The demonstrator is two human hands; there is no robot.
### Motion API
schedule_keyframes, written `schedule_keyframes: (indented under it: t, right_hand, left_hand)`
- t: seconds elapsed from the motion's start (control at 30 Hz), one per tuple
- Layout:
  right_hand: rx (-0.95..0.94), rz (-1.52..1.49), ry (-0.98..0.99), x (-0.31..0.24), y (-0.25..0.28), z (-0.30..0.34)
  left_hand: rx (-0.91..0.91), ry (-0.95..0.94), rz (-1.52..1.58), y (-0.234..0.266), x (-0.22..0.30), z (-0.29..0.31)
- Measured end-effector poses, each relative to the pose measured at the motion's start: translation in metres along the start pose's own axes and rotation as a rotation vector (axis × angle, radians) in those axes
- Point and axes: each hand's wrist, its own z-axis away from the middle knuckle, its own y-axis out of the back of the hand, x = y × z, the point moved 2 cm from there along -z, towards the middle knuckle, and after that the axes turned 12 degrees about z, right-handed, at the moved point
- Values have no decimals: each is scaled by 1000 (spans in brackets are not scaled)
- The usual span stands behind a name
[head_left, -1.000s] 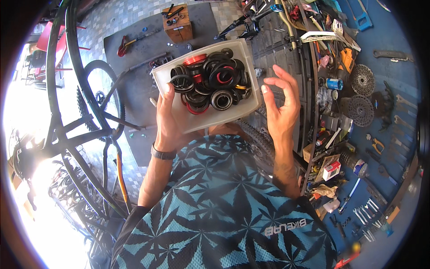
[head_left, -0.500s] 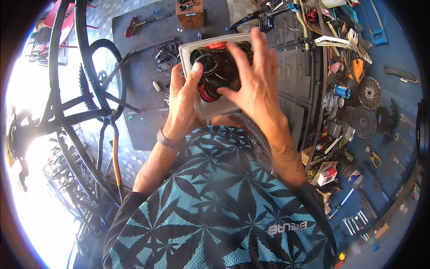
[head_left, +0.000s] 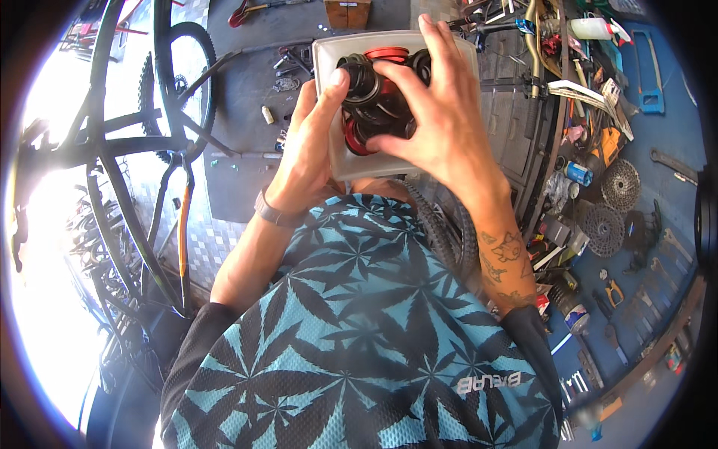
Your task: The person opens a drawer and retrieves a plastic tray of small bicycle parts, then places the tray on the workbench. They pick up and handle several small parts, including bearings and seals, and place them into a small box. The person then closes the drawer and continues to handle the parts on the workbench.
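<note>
A whitish plastic tub is held up in front of my chest. My left hand grips its left side, thumb over the rim beside a black cylindrical part. Black and red round parts fill the tub, among them a red ring at the far side and another red ring near the left wall. Over the right half spreads my right hand, its index finger and thumb wide apart among the parts and other fingers stretched along the right rim. I see nothing clasped between its fingers.
A dark bicycle frame and a wheel stand at the left. Below the tub lies a dark mat with small parts on it. At the right are black drawers and a blue tool board with cassettes and wrenches.
My view has shifted, and the tub appears slightly higher and further right. My right thumb and index finger remain spread over the parts. The black cylindrical part by my left thumb now shows more of its side.
</note>
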Motion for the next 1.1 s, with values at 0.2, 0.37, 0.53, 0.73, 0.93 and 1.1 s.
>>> schedule_keyframes:
  t: [0.2, 0.37, 0.53, 0.73, 0.93, 1.1]
  right_hand:
    - [-139, 116, -52, -3, -9, -21]
    - [-134, -62, -1, 7, -3, -27]
    - [-154, -104, 36, 9, 15, -30]
    - [-107, -250, -14, 10, 17, -25]
    - [349, -266, -245, 59, 41, 39]
    - [377, -475, -868, 100, 26, 163]
  left_hand:
    - [68, -55, -37, 0, 4, 7]
    - [42, -72, 36, 7, 3, 8]
    - [32, -49, 47, 14, 10, 16]
    - [23, -74, 8, 13, 14, 21]
    - [254, -47, -104, 81, 44, 44]
    - [462, -220, -77, 151, 104, 68]
